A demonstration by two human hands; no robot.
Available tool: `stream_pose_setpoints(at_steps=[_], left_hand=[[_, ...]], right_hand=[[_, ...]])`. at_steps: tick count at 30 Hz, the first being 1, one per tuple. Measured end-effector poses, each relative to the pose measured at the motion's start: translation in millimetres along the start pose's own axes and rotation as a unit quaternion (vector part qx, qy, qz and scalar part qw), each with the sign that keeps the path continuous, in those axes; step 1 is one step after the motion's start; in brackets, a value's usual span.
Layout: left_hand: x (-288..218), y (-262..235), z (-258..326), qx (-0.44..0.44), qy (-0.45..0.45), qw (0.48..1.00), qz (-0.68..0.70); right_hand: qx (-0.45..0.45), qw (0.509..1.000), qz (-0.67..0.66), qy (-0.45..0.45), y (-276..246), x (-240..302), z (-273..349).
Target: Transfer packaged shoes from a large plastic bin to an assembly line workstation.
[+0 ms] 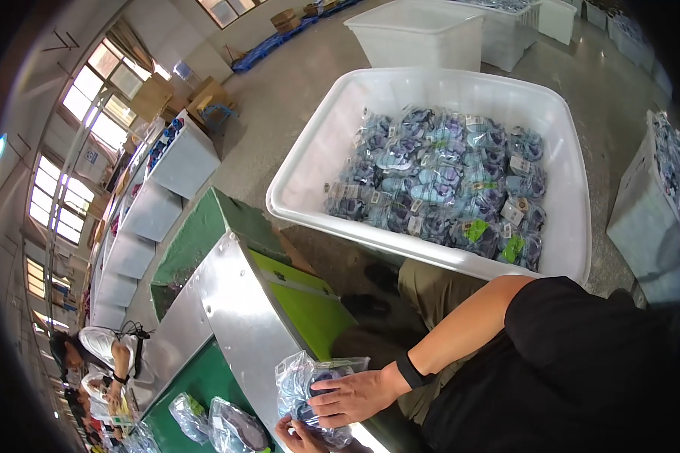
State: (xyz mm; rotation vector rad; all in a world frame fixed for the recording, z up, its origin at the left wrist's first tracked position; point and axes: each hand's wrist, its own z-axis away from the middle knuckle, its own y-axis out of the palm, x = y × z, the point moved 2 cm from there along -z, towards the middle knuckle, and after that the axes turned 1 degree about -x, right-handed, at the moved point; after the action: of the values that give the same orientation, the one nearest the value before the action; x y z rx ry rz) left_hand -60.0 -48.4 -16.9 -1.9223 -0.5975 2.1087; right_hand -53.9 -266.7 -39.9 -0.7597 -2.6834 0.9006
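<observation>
A pair of blue and purple shoes in a clear plastic bag (pixel 293 381) is between my hands, over the metal edge of a worktable. My right hand (pixel 355 396), with a black band on its wrist, lies across the bag with fingers curled over the shoes. Lower down, my left hand (pixel 301 436) grips the bag's near edge with thumb and fingers; its forearm is out of the picture. On the green belt beside them lie another bagged shoe pair (pixel 238 426) and a smaller bagged pair (pixel 190 417).
A large white bin (pixel 321 136) holds rows of similar bagged shoes. More white bins (pixel 419 38) stand behind it, and another filled bin (pixel 646 196) is at the right. A metal-topped table (pixel 230 294) has a green end guard (pixel 196 241). Co-workers (pixel 102 355) stand at the far left.
</observation>
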Motion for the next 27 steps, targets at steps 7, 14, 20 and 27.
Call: stream_pose_setpoints(at_steps=[7, 14, 20, 27], left_hand=[[0, 5, 7, -0.003, 0.056, 0.998, 0.037], [22, 1, -5, 0.006, 0.022, 0.999, 0.049], [25, 7, -11, 0.015, 0.006, 0.996, 0.089], [25, 4, -8, 0.011, -0.010, 0.998, 0.061]], right_hand=[[0.048, 0.994, -0.081, 0.047, -58, -64, 4], [0.001, 0.987, 0.093, 0.133, -165, -167, 27], [0.131, 0.903, 0.303, 0.274, -215, -283, 143], [0.231, 0.819, 0.002, 0.525, -159, -262, 224]])
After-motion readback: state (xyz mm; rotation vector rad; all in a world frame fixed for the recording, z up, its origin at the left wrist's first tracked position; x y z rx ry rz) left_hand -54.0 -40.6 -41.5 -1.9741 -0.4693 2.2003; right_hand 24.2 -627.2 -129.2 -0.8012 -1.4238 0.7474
